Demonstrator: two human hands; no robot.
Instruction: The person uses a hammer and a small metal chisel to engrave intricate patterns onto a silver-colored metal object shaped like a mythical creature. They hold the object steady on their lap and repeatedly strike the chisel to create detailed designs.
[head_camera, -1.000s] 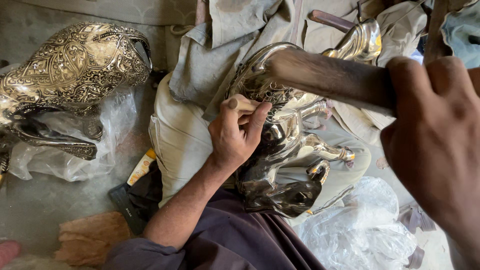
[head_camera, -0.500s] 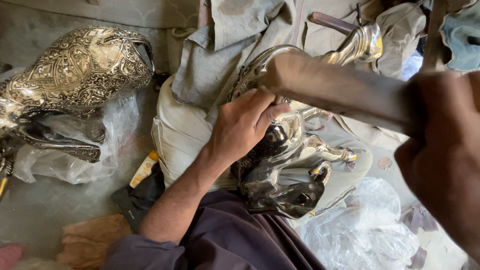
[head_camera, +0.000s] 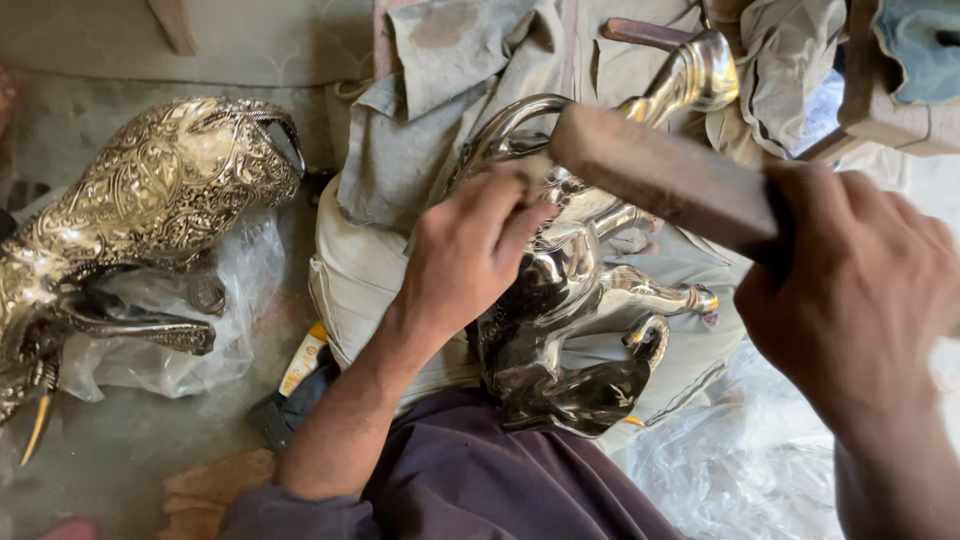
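Observation:
A shiny silver animal figure (head_camera: 560, 330) lies on its side on grey cloth (head_camera: 420, 150) across my lap. My left hand (head_camera: 465, 255) rests on the figure's body. Its fingers are pinched shut on a small pale tool that is almost hidden by them, pressed to the metal. My right hand (head_camera: 860, 300) grips the handle end of a thick wooden mallet (head_camera: 660, 175). The mallet's far end hangs just above my left fingertips and the figure's upper body.
A second, richly embossed metal animal figure (head_camera: 150, 200) lies at the left on clear plastic (head_camera: 160, 350). More clear plastic (head_camera: 720, 470) is at the lower right. A wooden block (head_camera: 890, 115) and blue cloth (head_camera: 920, 40) sit at the upper right.
The mallet has made a short swing and my right hand has dropped slightly. My left fingers have closed further over the pale tool, staying at the same spot on the figure.

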